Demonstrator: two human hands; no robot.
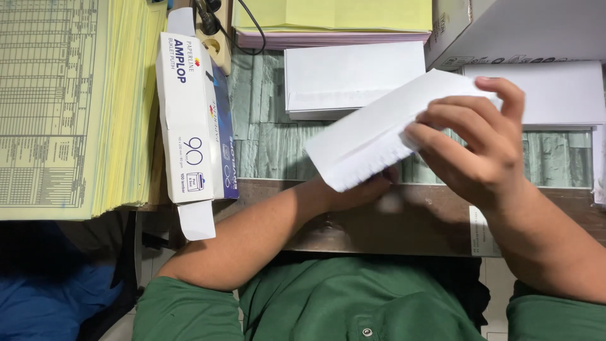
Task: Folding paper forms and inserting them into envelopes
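Far left: a thick stack of yellow printed forms [69,107] is being carried by the worktop [271,136], its grey-green surface showing between items. Just beside the stack, a long white and blue envelope box [196,120] is lying lengthwise, its end flap hanging open over the near edge.

Behind the box: a power strip [218,38] with a black cable is being partly hidden.

Centre back: a pile of yellow and pink paper [334,22] is resting at the far edge; in front of it, a stack of white envelopes [353,79] is lying flat.

Centre: a white envelope [379,136] is being held tilted above the worktop, near its front edge. The left hand [360,189] is being kept beneath the envelope's lower end, mostly hidden by it; how far the fingers are closed cannot be told.

Right: the right hand [480,145] is being curled over the envelope's upper end, fingers bent across the paper and gripping it.

Far right: a white cardboard box [524,31] is standing at the back, with more white envelopes [555,95] lying before it.
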